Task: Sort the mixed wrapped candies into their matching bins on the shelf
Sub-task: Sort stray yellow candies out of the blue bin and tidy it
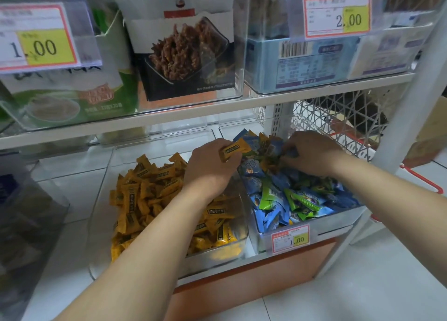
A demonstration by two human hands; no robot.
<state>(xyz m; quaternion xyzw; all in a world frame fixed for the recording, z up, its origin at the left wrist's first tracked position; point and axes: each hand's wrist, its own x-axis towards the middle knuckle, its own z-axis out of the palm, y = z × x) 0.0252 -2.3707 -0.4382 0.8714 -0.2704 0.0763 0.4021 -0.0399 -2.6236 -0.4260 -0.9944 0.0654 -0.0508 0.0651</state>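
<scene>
The mixed wrapped candies (285,187) fill a clear plastic bin (338,220) on the right of the lowest shelf: glossy blue and green pillow-shaped packets with crimped ends, heaped highest at the back, where a few orange ones sit among them. The left hand (209,167) is curled over the divide between the two bins, its fingers pinching one orange candy (234,149), a long flat foil wrapper with a dark label band, held just above the back of the blue heap. The right hand (312,151) lies knuckles up on the rear of that heap, fingertips bunched down into the crinkled packets; what exactly it pinches cannot be told, as the wrappers hide its fingertips.

Just beside, to the left, a second clear bin (96,224) with rounded corners holds a loose pile of orange candies (150,192), all the same matte-gold oblong shape. A small red-bordered price tag (290,239) with a yellow patch is fixed to the front wall of the right bin.

The white metal shelf board (217,112) above carries clear bins with printed cartons: a green and white box (72,95), a dark box (186,54) picturing brown twisted sticks, and a pale blue box (302,64) with a barcode. Behind the right hand stands a white lattice basket (338,117).
</scene>
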